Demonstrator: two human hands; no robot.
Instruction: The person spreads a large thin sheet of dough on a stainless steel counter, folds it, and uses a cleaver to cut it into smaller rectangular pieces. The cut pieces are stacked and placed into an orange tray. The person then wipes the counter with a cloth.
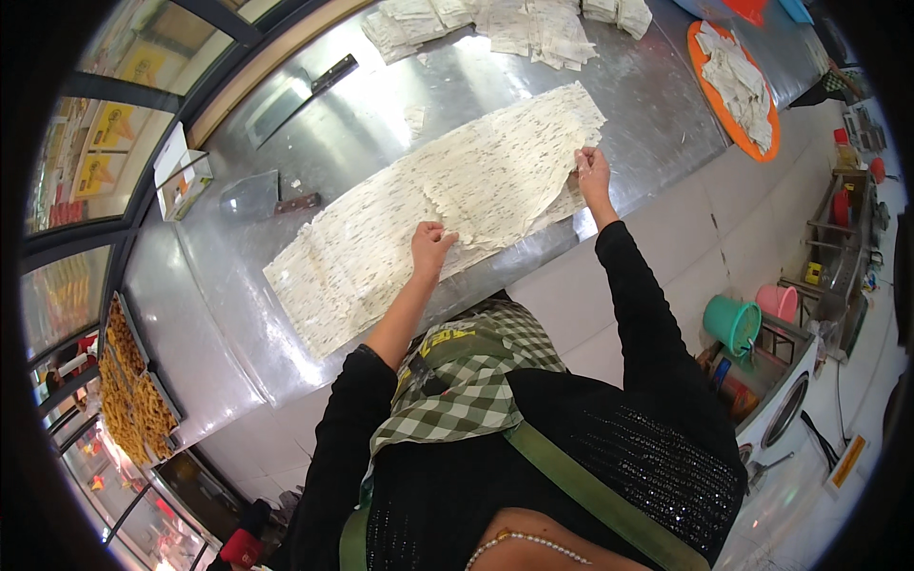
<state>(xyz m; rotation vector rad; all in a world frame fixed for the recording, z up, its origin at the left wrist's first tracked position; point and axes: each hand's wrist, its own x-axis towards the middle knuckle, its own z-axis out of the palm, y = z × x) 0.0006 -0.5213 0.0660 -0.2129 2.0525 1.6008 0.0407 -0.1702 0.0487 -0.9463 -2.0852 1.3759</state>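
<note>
Thin, pale dough sheets with dark specks (371,250) lie overlapped on the stainless steel table (207,285). My left hand (432,250) pinches the lower left corner of the upper, smaller sheet near the middle. With my right hand (593,175) I grip that sheet's right edge. The wide sheet beneath shows on the left and along the lower right. A cleaver (285,107) rests beyond the sheets at the upper left, and a scraper with a wooden handle (250,197) lies nearer on the left.
Stacks of cut speckled sheets (528,28) stand at the table's far side. An orange tray (770,146) holds dough scraps at the upper right. A small open box (182,178) stands by the window frame. Trays of fried food (132,385) sit far left. A green bucket (730,325) stands at right.
</note>
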